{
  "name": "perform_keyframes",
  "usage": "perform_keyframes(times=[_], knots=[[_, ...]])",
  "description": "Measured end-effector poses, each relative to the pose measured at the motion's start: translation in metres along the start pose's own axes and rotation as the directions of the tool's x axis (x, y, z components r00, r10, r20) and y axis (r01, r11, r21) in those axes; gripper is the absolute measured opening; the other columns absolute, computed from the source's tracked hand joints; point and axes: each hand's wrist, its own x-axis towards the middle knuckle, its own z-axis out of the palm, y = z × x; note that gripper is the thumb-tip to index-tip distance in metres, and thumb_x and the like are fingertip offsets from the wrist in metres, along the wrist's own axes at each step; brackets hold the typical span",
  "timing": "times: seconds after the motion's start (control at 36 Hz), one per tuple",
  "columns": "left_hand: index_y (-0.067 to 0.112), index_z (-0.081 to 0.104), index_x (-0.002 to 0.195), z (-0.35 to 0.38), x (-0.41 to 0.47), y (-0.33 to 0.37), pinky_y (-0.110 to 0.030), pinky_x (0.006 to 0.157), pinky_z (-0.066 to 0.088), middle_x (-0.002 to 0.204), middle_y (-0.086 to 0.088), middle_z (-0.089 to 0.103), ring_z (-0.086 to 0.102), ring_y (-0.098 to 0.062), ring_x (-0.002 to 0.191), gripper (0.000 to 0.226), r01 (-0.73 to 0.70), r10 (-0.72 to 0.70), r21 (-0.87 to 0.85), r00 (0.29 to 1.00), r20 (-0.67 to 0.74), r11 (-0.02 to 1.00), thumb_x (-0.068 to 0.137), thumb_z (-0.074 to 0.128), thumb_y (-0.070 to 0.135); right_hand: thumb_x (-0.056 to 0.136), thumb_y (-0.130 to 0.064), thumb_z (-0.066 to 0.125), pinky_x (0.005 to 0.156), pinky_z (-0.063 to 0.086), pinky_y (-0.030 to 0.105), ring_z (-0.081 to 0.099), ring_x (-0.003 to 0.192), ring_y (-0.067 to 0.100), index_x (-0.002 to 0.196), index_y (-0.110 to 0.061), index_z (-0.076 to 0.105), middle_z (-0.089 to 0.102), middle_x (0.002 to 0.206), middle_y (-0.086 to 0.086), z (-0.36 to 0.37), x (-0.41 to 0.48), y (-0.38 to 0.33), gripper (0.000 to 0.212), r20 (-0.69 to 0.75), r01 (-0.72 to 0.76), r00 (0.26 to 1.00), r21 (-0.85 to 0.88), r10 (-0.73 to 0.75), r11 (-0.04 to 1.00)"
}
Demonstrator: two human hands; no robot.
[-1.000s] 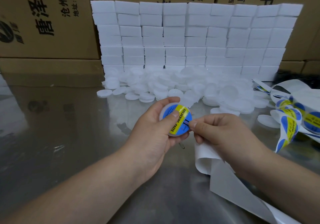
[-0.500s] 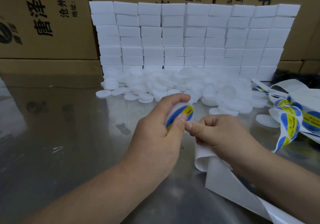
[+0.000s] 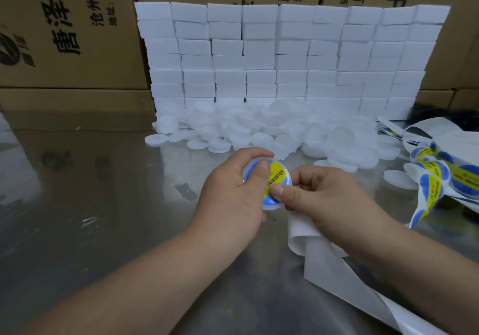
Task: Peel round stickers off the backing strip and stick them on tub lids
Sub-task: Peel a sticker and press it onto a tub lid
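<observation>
Steel bench (image 3: 103,205): left hand (image 3: 230,194) holds white lid (image 3: 272,207) w/ blue-yellow sticker (image 3: 278,176).

The thumbs of the left hand (image 3: 233,194) and the right hand (image 3: 326,194) cover parts of the round sticker (image 3: 276,176), so its black wording is cut short. Fingers hide most of the lid (image 3: 269,206) beneath it. The white backing strip (image 3: 337,277) disappears under the right hand and runs off the bottom edge. The sticker roll (image 3: 435,179) at right is blurred and cropped. The print on the cardboard boxes (image 3: 64,36) is cut off at the top.
</observation>
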Motion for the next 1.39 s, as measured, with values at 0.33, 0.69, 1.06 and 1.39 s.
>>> perform_keyframes(times=[0.33, 0.69, 1.06, 1.39], knots=[[0.023, 0.063, 0.072, -0.02, 0.03, -0.041, -0.029, 0.085, 0.045, 0.093, -0.001, 0.066, 0.057, -0.022, 0.098, 0.022, 0.244, -0.293, 0.646, 0.955, -0.033, 0.723, 0.087, 0.048, 0.028, 0.075, 0.02, 0.04, 0.067, 0.048, 0.018, 0.064, 0.076, 0.007, 0.08, -0.023, 0.069, 0.072, 0.077, -0.007, -0.016, 0.01, 0.005, 0.052, -0.196, 0.1, 0.98, 0.349, -0.032, 0.932], [0.024, 0.069, 0.056, -0.005, 0.001, -0.007, -0.012, 0.06, 0.043, 0.057, 0.008, 0.064, 0.057, -0.002, 0.057, 0.057, 0.075, -0.094, 0.09, 0.967, 0.235, 0.993, 0.082, 0.036, 0.063, 0.081, 0.022, 0.046, 0.056, 0.046, 0.016, 0.055, 0.055, 0.007, 0.096, -0.021, 0.049, 0.065, 0.062, -0.014, -0.008, 0.001, 0.005, 0.045, -0.136, 0.249, 0.967, 0.311, -0.216, 0.917], [0.007, 0.067, 0.107, -0.009, 0.008, 0.008, -0.034, 0.078, 0.05, 0.096, -0.01, 0.069, 0.064, -0.023, 0.085, 0.054, 0.513, -0.357, -0.451, 0.849, 0.389, 0.73, 0.068, 0.054, 0.043, 0.064, -0.003, 0.057, 0.067, 0.045, 0.029, 0.049, 0.07, 0.02, 0.092, -0.029, 0.048, 0.052, 0.087, 0.003, 0.005, -0.007, 0.005, 0.039, 0.042, 0.232, 0.966, 0.299, -0.256, 0.926], [0.008, 0.068, 0.099, -0.015, 0.008, 0.008, -0.033, 0.075, 0.042, 0.09, -0.01, 0.067, 0.061, -0.023, 0.083, 0.047, 0.455, -0.301, -0.416, 0.872, 0.386, 0.787, 0.06, 0.056, 0.029, 0.066, -0.027, 0.061, 0.066, 0.05, 0.016, 0.065, 0.067, 0.005, 0.055, -0.024, 0.064, 0.069, 0.068, -0.004, -0.002, -0.006, 0.003, 0.011, 0.185, 0.111, 0.957, 0.473, -0.222, 0.874]])
